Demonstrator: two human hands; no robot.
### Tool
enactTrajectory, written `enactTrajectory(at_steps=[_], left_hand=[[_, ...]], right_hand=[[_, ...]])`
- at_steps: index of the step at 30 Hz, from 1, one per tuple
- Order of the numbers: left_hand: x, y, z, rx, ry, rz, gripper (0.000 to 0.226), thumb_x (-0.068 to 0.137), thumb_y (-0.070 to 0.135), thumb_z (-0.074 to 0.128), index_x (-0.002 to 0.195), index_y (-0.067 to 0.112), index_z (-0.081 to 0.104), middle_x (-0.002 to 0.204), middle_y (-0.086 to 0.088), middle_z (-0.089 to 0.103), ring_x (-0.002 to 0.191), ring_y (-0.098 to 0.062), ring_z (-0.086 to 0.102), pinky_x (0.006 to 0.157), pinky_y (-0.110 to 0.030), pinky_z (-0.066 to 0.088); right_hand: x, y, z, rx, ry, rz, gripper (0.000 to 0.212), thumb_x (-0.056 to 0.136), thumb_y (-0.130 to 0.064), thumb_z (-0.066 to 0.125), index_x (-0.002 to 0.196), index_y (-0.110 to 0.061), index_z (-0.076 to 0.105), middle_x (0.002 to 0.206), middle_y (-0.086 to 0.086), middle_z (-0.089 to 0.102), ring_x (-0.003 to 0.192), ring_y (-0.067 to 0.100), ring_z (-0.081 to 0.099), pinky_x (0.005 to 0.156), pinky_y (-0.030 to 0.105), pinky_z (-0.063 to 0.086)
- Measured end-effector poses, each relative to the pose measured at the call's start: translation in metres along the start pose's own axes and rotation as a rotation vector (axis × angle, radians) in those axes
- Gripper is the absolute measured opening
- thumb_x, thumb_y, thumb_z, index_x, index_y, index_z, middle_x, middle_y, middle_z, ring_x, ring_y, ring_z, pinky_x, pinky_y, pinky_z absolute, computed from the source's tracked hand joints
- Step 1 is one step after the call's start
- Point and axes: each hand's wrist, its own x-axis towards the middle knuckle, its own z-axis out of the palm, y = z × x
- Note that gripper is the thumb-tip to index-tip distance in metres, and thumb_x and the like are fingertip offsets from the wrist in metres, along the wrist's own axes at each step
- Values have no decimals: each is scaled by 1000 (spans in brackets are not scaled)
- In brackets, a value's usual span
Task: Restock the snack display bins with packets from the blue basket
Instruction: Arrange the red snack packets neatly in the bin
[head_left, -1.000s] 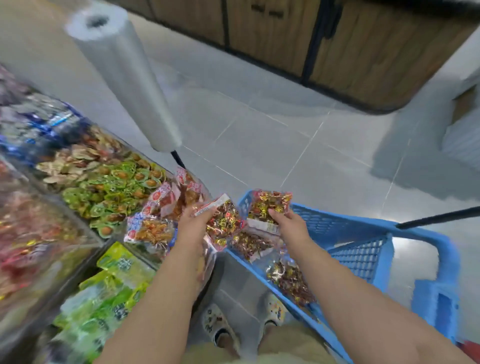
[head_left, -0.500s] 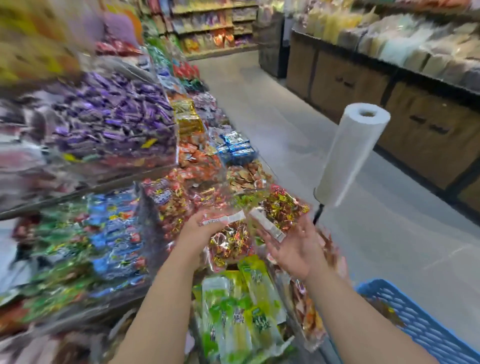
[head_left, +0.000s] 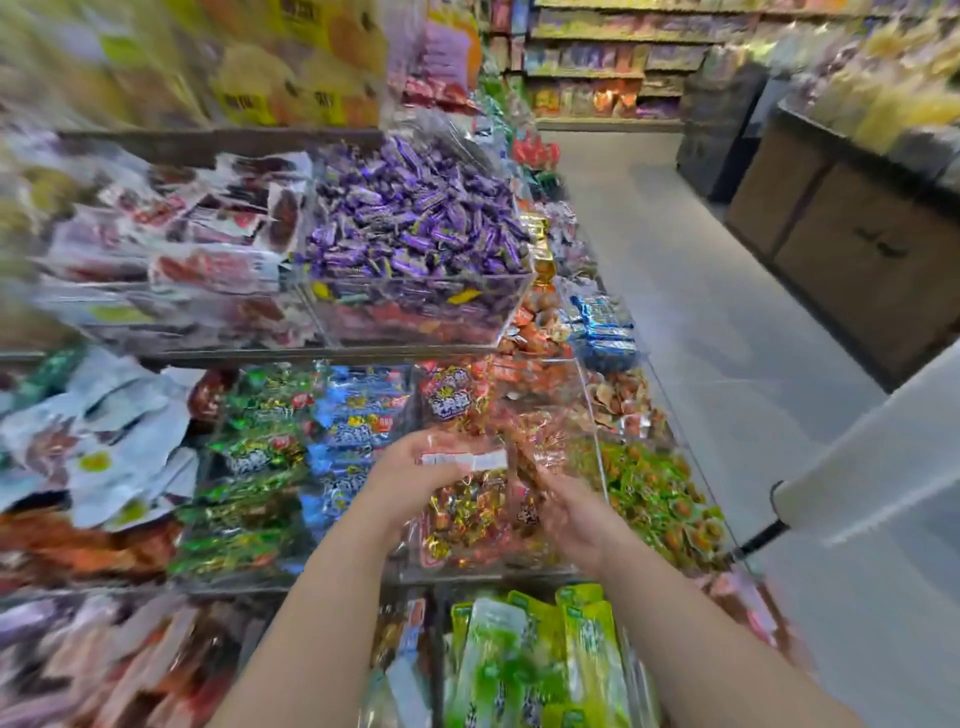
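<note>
My left hand (head_left: 410, 478) grips a clear snack packet (head_left: 462, 460) of red and gold sweets by its white label strip. It holds the packet over a clear display bin (head_left: 493, 574) filled with the same red and gold packets. My right hand (head_left: 571, 514) is blurred just right of it, above the same bin, with its fingers reaching towards a reddish packet (head_left: 537, 441). Whether it holds that packet is unclear. The blue basket is out of view.
A raised bin of purple sweets (head_left: 415, 223) stands behind, and bins of green (head_left: 649, 493) and blue (head_left: 358, 415) packets flank the target bin. Green pouches (head_left: 535, 660) lie below. A white plastic-bag roll (head_left: 872, 467) stands at right, beside the aisle floor (head_left: 701, 312).
The view swung from the basket up to the shelves. Both hands carried their packets left and forward over the red and gold bin; the right hand's packet is no longer plainly in its palm.
</note>
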Motion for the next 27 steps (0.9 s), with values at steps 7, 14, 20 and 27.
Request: enactTrajectory(at_steps=[7,14,20,27], left_hand=[[6,-8,-35,-158,212,-143,16,80,7,74,91,17,69,96,-12,71,91,-32,67,87,-49,54],[17,-10,-53,-358,253,-200,29,83,5,69,111,9,64,102,-21,71,92,-37,69,77,-53,57],[21,-11,-70,-452,290,-193,27,81,8,71,107,13,63,98,-16,71,87,-33,69,66,-42,57],[23,-14,-80,-495,289,-197,28,83,7,69,108,15,61,101,-16,71,89,-33,68,67,-41,56]], right_hand=[[31,-27,0,-60,99,-65,72,77,11,66,135,-14,33,118,15,57,79,19,65,61,26,51],[54,-49,18,-540,45,-129,47,76,-5,75,118,-16,59,106,7,69,93,28,68,90,44,53],[72,-38,46,115,48,-92,42,82,-5,67,119,-18,51,115,9,60,102,21,61,71,29,55],[81,2,69,-680,299,-82,87,80,-45,69,145,-10,22,136,12,47,119,29,50,100,40,42]])
